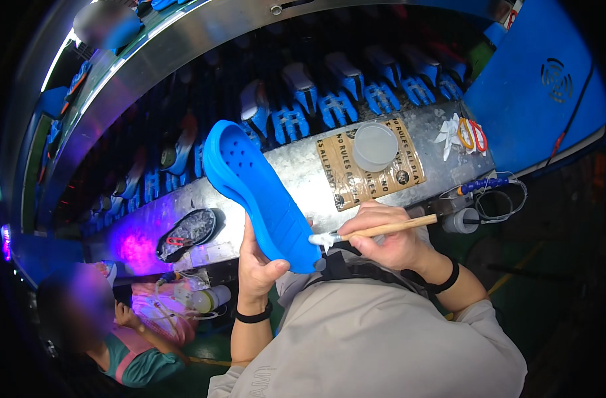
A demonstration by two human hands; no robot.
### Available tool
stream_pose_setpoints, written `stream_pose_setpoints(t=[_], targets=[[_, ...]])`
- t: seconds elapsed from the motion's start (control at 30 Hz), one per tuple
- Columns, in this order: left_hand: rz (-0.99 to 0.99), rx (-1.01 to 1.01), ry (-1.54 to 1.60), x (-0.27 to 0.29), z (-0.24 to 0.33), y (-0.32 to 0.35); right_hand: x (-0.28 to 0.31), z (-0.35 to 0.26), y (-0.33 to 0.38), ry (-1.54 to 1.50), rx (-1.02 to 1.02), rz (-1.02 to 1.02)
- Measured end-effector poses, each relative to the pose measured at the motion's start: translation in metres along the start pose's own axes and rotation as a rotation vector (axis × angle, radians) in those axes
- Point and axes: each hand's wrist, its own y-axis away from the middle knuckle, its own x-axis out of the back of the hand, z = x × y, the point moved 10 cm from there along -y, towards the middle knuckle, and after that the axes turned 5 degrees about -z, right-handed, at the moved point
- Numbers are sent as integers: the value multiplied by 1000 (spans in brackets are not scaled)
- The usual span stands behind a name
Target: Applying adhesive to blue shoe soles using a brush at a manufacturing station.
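Metal bench (303, 179), blue shoe (271, 202) between left hand (255, 270), gripping it, and right hand (394, 244), gripping brush (410, 225)

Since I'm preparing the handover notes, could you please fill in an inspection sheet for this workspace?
Surface: metal bench, partly covered by a brown printed sheet.
Job's things: blue shoe piece, perforated at one end; wooden-handled brush, its tip at the piece's edge; translucent round tub on the sheet.
Clutter: scissors beside crumpled white tissue; dark oval tray with contents unclear.
Hands: left hand grips the piece; right hand grips the brush.
Cables: blue coiled hose near the right end.
Surroundings: rows of blue holders behind; co-worker at left.
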Motion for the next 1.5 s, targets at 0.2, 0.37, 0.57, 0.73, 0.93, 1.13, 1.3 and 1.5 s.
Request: stream_pose_setpoints(t=[0.2,0.37,0.57,0.73,0.93,1.13,1.3,1.5], targets=[[-32,-4,-15,10,3,11,-6,0,-2,153,5,3],[-79,107,214,25,-17,10,5,32,24,-207,-248,134],[-372,207,365,-10,77,-11,38,44,51,-370,-253,440],[-328,-406,478,20,303,-138,34,52,56,-351,-244,384],[57,-424,315,119,361,-215,59,73,72,-223,-217,586],[533,-575,-277,256,429,-173,102,100,100,67,-211,822],[904,-548,-696,447,526,-102,114,133,103,514,-288,789],[801,-450,-245,491,525,-123,107,132,96,635,-377,768]])
